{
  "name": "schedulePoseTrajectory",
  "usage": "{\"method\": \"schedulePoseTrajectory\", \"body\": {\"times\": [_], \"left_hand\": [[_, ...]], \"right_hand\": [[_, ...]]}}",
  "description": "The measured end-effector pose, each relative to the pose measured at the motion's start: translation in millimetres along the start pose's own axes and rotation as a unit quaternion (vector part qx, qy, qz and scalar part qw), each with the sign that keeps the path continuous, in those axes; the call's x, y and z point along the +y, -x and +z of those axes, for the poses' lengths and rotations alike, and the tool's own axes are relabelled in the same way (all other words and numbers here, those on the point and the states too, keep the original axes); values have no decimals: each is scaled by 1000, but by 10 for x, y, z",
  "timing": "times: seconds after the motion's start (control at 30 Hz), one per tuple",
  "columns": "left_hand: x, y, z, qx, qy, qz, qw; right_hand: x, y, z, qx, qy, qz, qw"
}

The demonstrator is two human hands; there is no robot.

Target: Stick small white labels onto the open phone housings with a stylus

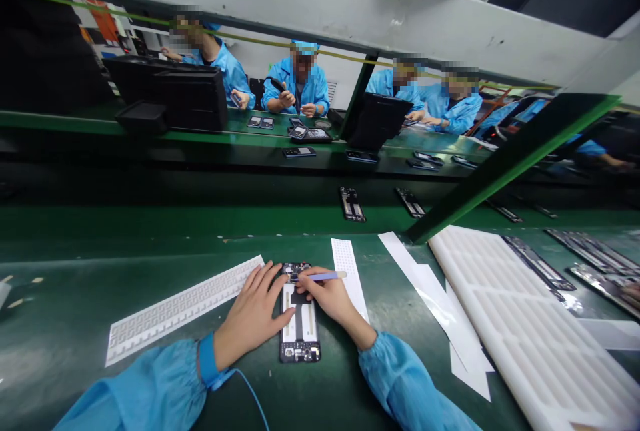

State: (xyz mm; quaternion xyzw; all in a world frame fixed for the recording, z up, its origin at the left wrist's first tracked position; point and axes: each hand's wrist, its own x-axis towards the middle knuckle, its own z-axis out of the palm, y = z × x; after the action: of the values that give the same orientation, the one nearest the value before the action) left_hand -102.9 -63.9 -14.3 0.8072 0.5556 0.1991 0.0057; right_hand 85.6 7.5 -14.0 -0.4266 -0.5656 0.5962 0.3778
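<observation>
Working over a green bench (pixel 345 394), we have an opened phone (pixel 301 324) lying flat right in front of us, its inner parts facing up; our left hand (pixel 255 311) is spread wide, its thumb over the phone's left edge and its index finger reaching to the upper part; our right hand (pixel 325 291) is pinched around a lilac pen-like tool (pixel 327 276), held over the phone's upper end, though we cannot tell what its tip touches; we wear a blue wristband (pixel 207 359) on the left; a white patterned sheet (pixel 165 326) slants away beside our left hand, while a dotted sheet (pixel 343 254) lies partly hidden behind our right; farther right we see plain white strips (pixel 425 291) near a ribbed white tray (pixel 520 324), with more phones (pixel 535 261) beyond it; two opened phones (pixel 353 204) lie well apart from ours, farther off; across from us sit co-workers in blue (pixel 280 78).
</observation>
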Motion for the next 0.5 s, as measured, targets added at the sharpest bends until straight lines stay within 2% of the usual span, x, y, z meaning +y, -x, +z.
{"method": "schedulePoseTrajectory", "body": {"times": [0.1, 0.27, 0.4, 0.5], "left_hand": [[6, -39, -26, 11, -16, 12, 1000], [87, 10, -157, 36, -14, 18, 999], [22, 377, -340, 41, 4, 34, 999], [-213, 686, -459, 79, -27, -19, 996]], "right_hand": [[0, 0, 10, 11, -6, -5, 1000], [0, 24, -37, 92, -64, -29, 993], [-36, 68, -79, 89, -62, -43, 993], [-92, 72, 23, 56, -48, -35, 997]]}}
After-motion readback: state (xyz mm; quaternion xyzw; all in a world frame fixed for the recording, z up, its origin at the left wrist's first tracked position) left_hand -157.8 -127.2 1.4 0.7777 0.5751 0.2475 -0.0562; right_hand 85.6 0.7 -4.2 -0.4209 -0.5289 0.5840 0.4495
